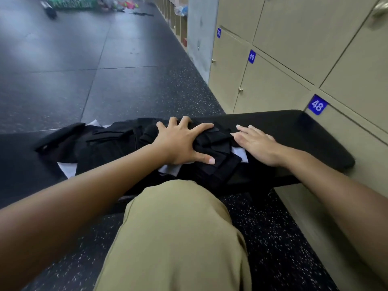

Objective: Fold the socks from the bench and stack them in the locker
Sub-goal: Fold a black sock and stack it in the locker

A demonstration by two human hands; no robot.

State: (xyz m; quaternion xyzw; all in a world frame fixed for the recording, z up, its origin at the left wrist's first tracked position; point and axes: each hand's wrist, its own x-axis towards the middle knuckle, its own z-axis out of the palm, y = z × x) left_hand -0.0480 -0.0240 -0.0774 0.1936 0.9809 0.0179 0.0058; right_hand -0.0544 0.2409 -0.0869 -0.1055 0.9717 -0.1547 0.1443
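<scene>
On the bench | your left hand pressed flat on socks, right hand flat beside | lockers closed, none stacked

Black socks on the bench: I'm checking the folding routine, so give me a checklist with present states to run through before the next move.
1. Pile of black fabric socks on the black padded bench: ok.
2. Left hand flat on the pile, fingers spread: ok.
3. Right hand flat beside the pile, holding nothing: ok.
4. A single sock separated for folding: not ok.
5. Beige locker door marked 48 open: not ok, doors in view are closed.
6. Count of socks: cannot tell.
</scene>
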